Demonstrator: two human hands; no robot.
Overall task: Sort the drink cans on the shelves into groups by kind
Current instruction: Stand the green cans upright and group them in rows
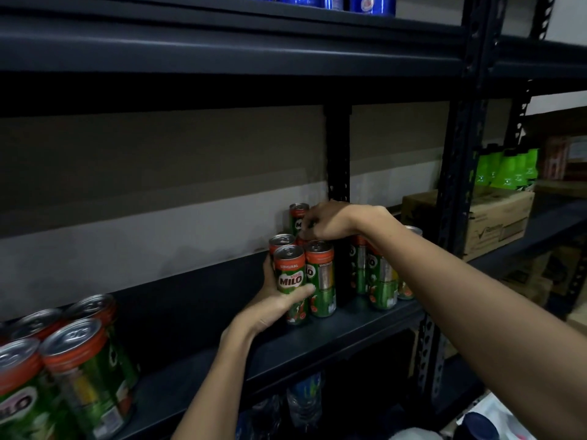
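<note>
Green and orange Milo cans stand in a cluster (320, 277) on the dark middle shelf (197, 354). My left hand (276, 303) wraps around the front Milo can (290, 277) of that cluster from the left and below. My right hand (327, 222) reaches over the cluster, fingers pinched on the top of a Milo can behind it; that can is mostly hidden. One Milo can (298, 217) sits higher, at the back. More Milo cans (379, 274) stand to the right, under my right forearm. Another group of Milo cans (63, 369) stands at the shelf's left end.
Blue cans (371, 3) line the top shelf. A black upright post (338, 154) stands behind the cluster. On the neighbouring rack sit a cardboard box (495, 223) and green pouches (508, 169). Plastic bottles (305, 398) stand on the shelf below.
</note>
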